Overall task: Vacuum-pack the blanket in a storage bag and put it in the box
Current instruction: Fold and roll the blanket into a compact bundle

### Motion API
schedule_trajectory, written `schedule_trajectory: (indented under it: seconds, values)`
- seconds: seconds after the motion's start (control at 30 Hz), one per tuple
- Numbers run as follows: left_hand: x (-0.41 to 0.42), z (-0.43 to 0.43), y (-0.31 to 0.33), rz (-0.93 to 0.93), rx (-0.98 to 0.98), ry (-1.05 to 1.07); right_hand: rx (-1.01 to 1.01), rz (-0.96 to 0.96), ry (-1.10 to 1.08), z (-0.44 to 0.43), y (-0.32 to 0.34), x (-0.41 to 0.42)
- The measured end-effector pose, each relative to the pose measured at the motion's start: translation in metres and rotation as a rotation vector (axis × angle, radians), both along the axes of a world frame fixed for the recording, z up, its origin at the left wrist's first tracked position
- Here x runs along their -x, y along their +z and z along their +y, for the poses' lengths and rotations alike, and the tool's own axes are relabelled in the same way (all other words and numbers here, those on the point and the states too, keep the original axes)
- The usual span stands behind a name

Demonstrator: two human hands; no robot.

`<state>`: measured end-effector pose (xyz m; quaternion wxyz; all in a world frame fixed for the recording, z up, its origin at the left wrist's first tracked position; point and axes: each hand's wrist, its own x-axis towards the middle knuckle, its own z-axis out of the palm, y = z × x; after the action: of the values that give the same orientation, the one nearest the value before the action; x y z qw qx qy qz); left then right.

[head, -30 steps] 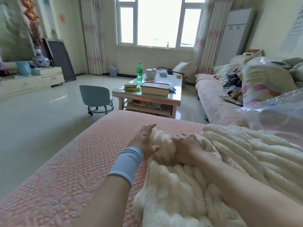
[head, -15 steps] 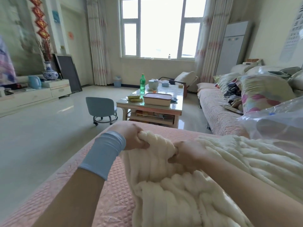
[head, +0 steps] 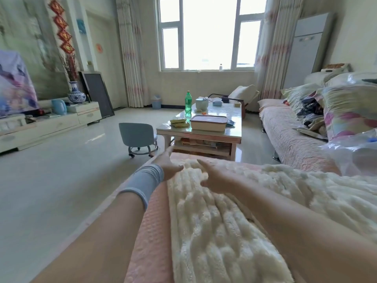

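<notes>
The left hand, with a blue band on its wrist, has its grip wide open: the fingers are straight and stretched forward, the thumb is out to the side, and it holds nothing. It sits at the far left corner of the cream blanket. The right hand is just beside it, its grip equally open, palm down over the blanket's far edge. It seems to rest on the pile, though blur leaves contact uncertain. The blanket lies spread on the pink quilted cover, beneath both forearms. The clear storage bag lies well off to the right.
</notes>
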<state>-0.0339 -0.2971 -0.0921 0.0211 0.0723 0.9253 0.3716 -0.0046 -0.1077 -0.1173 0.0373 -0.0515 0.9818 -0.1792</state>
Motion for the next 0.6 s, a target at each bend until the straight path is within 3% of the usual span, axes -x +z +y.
schedule_trajectory:
  seconds: [0.17, 0.3, 0.37, 0.5, 0.6]
  values:
    - [-0.060, 0.021, -0.050, -0.234, 0.112, -0.220, -0.054, 0.032, 0.074, 0.016, -0.037, -0.072]
    - [-0.116, 0.040, -0.068, -0.222, 0.205, -0.307, -0.114, 0.185, 0.189, 0.024, -0.038, -0.147]
    - [-0.141, 0.048, -0.073, -0.152, 0.265, -0.305, -0.217, 0.097, 0.235, 0.029, -0.044, -0.179]
    - [-0.174, 0.062, -0.091, -0.271, 0.382, -0.389, -0.572, -0.053, 0.137, 0.048, -0.072, -0.207]
    - [-0.190, 0.070, -0.099, -0.197, 0.590, -0.447, -0.486, 0.076, 0.036, 0.058, -0.067, -0.204]
